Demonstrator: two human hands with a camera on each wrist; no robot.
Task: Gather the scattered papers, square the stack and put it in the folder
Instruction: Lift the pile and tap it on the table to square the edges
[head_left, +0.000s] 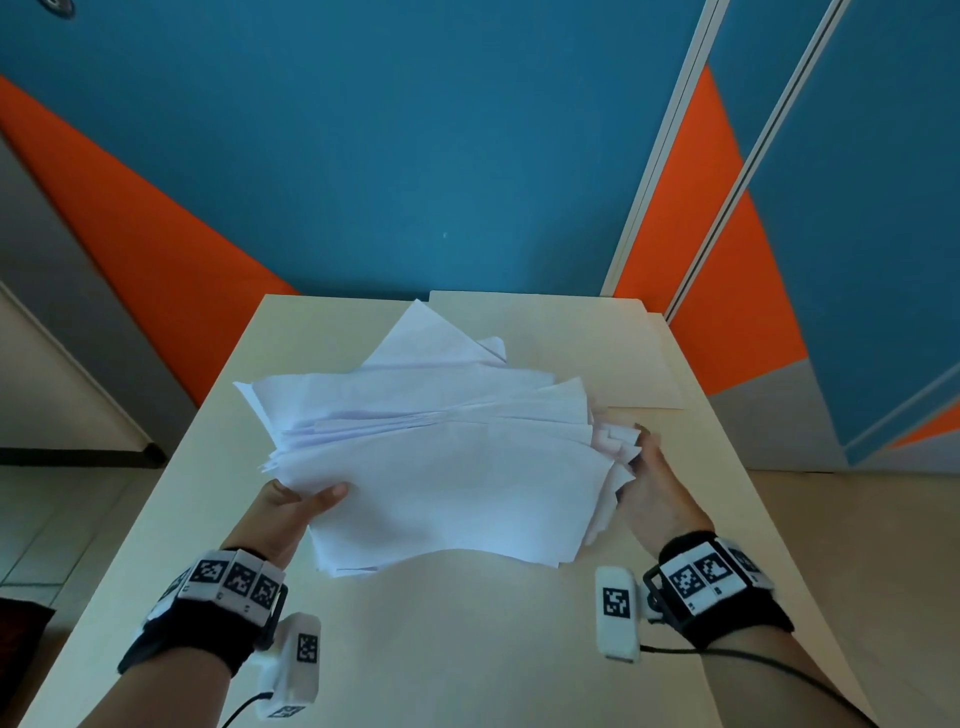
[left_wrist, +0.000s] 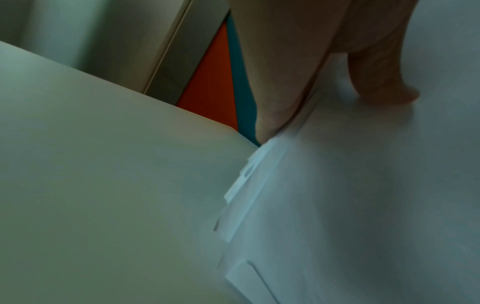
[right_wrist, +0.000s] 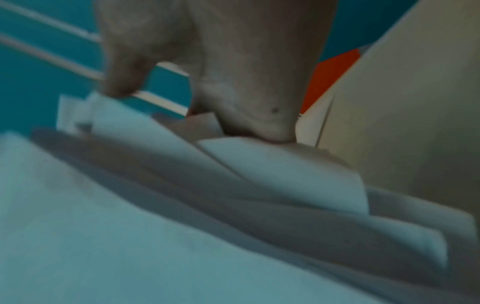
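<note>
A loose, fanned pile of white papers is held a little above the beige table, its edges uneven. My left hand grips the pile's near-left corner, thumb on top and fingers hidden underneath. My right hand holds the pile's right edge, thumb on top of the sheets, fingers tucked under them. A cream folder lies flat and closed at the table's far right, partly covered by the papers.
The table's far edge meets a blue and orange wall. Its left and right edges drop to a tiled floor. Bare tabletop lies between my wrists.
</note>
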